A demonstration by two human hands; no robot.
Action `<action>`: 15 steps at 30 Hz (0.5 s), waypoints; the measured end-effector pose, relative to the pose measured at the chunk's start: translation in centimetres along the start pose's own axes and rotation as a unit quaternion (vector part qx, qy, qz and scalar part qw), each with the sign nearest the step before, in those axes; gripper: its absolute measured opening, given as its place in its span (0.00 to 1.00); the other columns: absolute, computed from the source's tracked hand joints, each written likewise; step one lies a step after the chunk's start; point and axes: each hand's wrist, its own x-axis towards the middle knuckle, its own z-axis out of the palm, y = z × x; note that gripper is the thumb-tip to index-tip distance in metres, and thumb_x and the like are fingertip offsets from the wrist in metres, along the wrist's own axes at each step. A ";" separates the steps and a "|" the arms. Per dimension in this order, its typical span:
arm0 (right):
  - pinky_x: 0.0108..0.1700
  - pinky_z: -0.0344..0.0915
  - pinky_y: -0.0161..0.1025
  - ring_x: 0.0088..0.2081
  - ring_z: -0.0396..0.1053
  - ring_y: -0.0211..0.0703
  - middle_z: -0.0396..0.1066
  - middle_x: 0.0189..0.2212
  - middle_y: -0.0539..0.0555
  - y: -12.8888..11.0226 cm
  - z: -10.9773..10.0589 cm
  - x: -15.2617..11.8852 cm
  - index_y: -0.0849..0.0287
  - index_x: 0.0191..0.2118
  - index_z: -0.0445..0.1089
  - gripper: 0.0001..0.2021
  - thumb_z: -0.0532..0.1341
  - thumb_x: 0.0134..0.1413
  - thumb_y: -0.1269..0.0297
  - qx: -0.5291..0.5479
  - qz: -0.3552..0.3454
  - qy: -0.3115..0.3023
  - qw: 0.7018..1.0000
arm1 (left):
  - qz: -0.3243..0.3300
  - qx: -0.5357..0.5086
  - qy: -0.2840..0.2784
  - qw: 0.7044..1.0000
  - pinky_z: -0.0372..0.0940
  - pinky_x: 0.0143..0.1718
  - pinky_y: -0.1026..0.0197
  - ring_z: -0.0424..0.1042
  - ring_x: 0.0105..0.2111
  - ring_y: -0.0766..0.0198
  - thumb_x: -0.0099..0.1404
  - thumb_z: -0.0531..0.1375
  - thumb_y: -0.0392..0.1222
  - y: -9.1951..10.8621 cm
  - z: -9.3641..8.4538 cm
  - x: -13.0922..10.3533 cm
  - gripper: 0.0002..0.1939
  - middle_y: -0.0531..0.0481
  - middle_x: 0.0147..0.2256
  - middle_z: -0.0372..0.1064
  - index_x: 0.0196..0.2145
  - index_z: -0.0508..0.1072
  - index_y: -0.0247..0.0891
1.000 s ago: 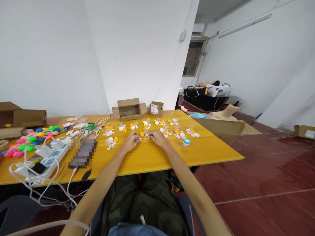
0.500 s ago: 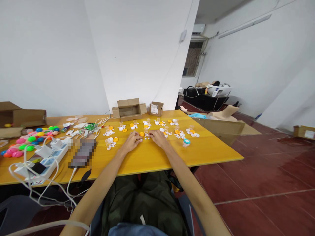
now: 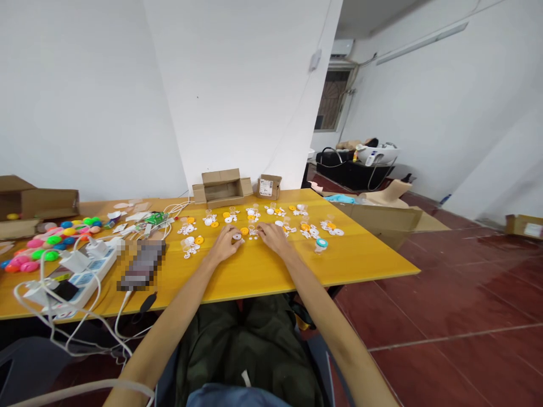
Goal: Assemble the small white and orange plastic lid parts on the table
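My left hand (image 3: pixel 226 245) is closed around a small white disc (image 3: pixel 236 236), held low over the yellow table. An orange disc (image 3: pixel 245 231) lies just right of its fingers. My right hand (image 3: pixel 274 236) is bent, its fingers bunched together beside a clear plastic cup (image 3: pixel 252 229) with small white parts in front. Whatever its fingertips may hold is hidden. Several similar groups of clear cups, white wheel-like pieces and orange discs spread around both hands. To the right stands a clear container with a turquoise ring on top (image 3: pixel 321 243).
An open cardboard box (image 3: pixel 224 195) and a smaller carton (image 3: pixel 268 187) stand against the wall. At left lie a power strip (image 3: pixel 87 277) with tangled white cables, a blurred dark phone-like device (image 3: pixel 142 265) and colourful balls (image 3: pixel 54 239). The table's right edge borders a large carton (image 3: pixel 373 223).
The white disc now shows face-up in my left hand, which has turned slightly. My right hand has stayed nearly in place.
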 end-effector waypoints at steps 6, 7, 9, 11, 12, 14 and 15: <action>0.44 0.67 0.42 0.43 0.74 0.51 0.79 0.41 0.56 1.4 1.4 0.7 0.50 0.44 0.74 0.09 0.58 0.63 0.63 0.049 0.020 0.075 0.996 | -0.049 0.008 0.001 0.999 0.67 0.52 0.54 0.71 0.45 0.55 0.60 0.62 0.37 0.7 -0.3 -0.1 0.08 0.49 0.40 0.68 0.39 0.74 0.43; 0.44 0.67 0.42 0.42 0.74 0.51 0.78 0.41 0.57 1.6 1.6 0.8 0.51 0.43 0.74 0.08 0.58 0.63 0.63 0.064 0.023 0.087 0.994 | -0.054 0.007 -0.002 0.999 0.68 0.51 0.54 0.71 0.44 0.56 0.60 0.62 0.37 0.7 -0.4 -0.1 0.08 0.49 0.40 0.68 0.38 0.74 0.43; 0.45 0.67 0.43 0.44 0.73 0.51 0.78 0.42 0.57 2.0 2.2 1.1 0.52 0.43 0.74 0.09 0.57 0.63 0.63 0.100 0.023 0.109 0.989 | -0.062 0.000 -0.008 0.998 0.68 0.49 0.54 0.72 0.42 0.56 0.60 0.62 0.38 0.7 -0.4 -0.1 0.07 0.50 0.40 0.68 0.38 0.74 0.43; 0.49 0.67 0.44 0.47 0.72 0.51 0.76 0.44 0.58 2.2 2.9 1.3 0.53 0.44 0.74 0.10 0.56 0.63 0.64 0.144 0.015 0.127 0.981 | -0.067 -0.009 -0.015 0.998 0.69 0.48 0.55 0.72 0.40 0.57 0.61 0.62 0.39 0.7 -0.3 0.0 0.07 0.50 0.40 0.68 0.39 0.73 0.43; 0.52 0.66 0.45 0.49 0.71 0.51 0.76 0.45 0.58 2.3 3.3 1.5 0.54 0.45 0.73 0.10 0.56 0.63 0.63 0.169 0.010 0.136 0.976 | -0.069 -0.014 -0.018 0.997 0.69 0.48 0.55 0.72 0.40 0.57 0.61 0.62 0.39 0.6 -0.3 0.1 0.07 0.50 0.40 0.68 0.39 0.73 0.43; 0.56 0.65 0.47 0.52 0.70 0.51 0.75 0.47 0.58 2.4 4.2 1.8 0.54 0.47 0.72 0.12 0.55 0.63 0.61 0.213 0.007 0.150 0.965 | -0.073 -0.024 -0.022 0.997 0.69 0.48 0.54 0.73 0.39 0.57 0.61 0.62 0.39 0.5 -0.2 0.4 0.07 0.49 0.40 0.69 0.38 0.72 0.42; 0.57 0.65 0.48 0.53 0.69 0.51 0.74 0.48 0.58 2.4 4.6 2.0 0.54 0.49 0.72 0.13 0.55 0.64 0.59 0.231 0.010 0.153 0.961 | -0.073 -0.028 -0.022 0.997 0.69 0.48 0.54 0.73 0.39 0.57 0.61 0.62 0.39 0.5 -0.1 0.5 0.06 0.49 0.40 0.69 0.38 0.72 0.42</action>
